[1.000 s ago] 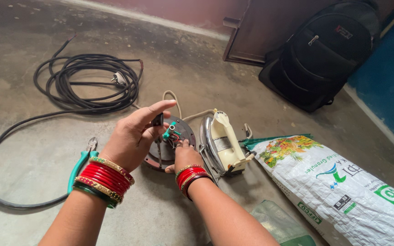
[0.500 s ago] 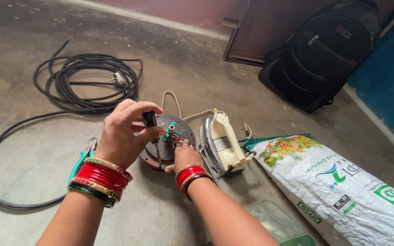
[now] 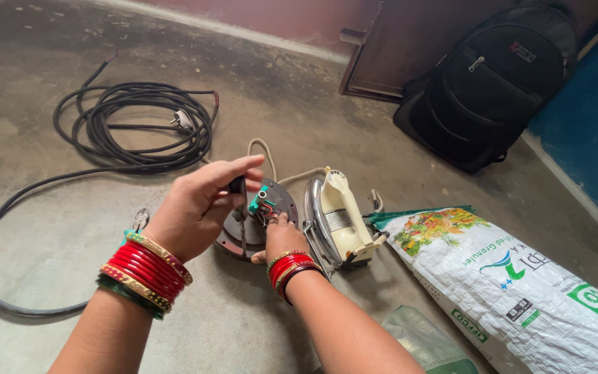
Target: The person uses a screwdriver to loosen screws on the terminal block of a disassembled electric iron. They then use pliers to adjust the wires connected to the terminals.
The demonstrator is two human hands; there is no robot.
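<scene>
A dark round iron soleplate (image 3: 232,244) lies on the concrete floor with a green terminal block (image 3: 258,200) and wires on top. My left hand (image 3: 195,208) holds a black-handled screwdriver (image 3: 237,185) upright, its shaft pointing down onto the plate. My right hand (image 3: 279,237) rests on the plate's near edge and steadies it. The iron's cream body with chrome cover (image 3: 339,216) lies on its side just right of the plate, its pale cord (image 3: 264,149) looping behind. Both wrists wear red and gold bangles.
A coiled black cable (image 3: 133,128) with a plug (image 3: 183,121) lies to the far left. Pliers with teal handles (image 3: 137,221) sit by my left wrist. A printed white sack (image 3: 520,284), a clear plastic bag (image 3: 423,343) and a black backpack (image 3: 493,76) are on the right.
My left hand closed on the screwdriver handle, then shifted its grip with the fingers stretched out over it. My right hand stayed on the plate.
</scene>
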